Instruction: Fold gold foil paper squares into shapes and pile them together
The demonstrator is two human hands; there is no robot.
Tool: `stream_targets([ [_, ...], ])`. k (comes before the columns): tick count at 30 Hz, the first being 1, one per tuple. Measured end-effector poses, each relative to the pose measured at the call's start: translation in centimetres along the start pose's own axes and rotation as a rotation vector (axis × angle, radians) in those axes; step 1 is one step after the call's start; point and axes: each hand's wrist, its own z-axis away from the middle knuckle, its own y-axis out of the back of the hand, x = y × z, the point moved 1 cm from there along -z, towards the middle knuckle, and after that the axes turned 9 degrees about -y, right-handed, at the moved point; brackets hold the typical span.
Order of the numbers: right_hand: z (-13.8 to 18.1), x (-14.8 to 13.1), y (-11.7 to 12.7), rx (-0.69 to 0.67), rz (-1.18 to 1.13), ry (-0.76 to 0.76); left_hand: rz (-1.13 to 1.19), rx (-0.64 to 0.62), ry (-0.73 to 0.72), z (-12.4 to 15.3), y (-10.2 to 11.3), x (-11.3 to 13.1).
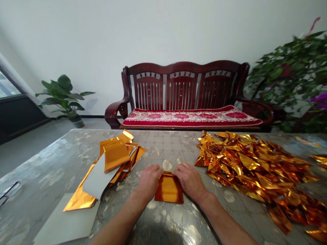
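A sheet of shiny gold foil paper (169, 190) lies in front of me on the table, its far edge turned over. My left hand (150, 178) has its fingers closed on the far left corner. At the far right corner, my right hand (190, 180) pinches the same edge; the fingertips of both hands are partly hidden. To the left lies a loose stack of gold foil sheets (116, 154), some with pale backs showing. A wide heap of folded gold foil pieces (251, 163) spreads over the right side.
The table (143, 217) has a glossy patterned cover. A pale grey sheet (68, 219) lies under the stack at the near left, and dark-framed glasses (9, 192) rest by the left edge. Behind stand a wooden bench (181, 92) and potted plants (67, 95).
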Motion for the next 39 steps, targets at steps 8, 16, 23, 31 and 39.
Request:
stream_targets([
  [8,-0.2,-0.6,0.6,-0.087,0.020,-0.064,-0.061,-0.095,-0.011,0.2,0.7,0.7],
  [16,0.1,-1.9,1.7,-0.193,0.077,-0.113,-0.121,-0.125,-0.031,0.8,0.3,1.6],
  [23,0.4,-3.9,1.5,-0.223,0.190,-0.168,-0.192,-0.118,-0.045,1.0,-0.7,2.6],
  [31,1.1,-2.5,2.8,-0.277,0.180,-0.225,-0.195,-0.177,0.019,1.6,-0.1,2.9],
  [39,0.4,-0.9,2.3,-0.191,0.109,-0.326,-0.151,-0.102,0.053,1.3,-0.1,2.6],
])
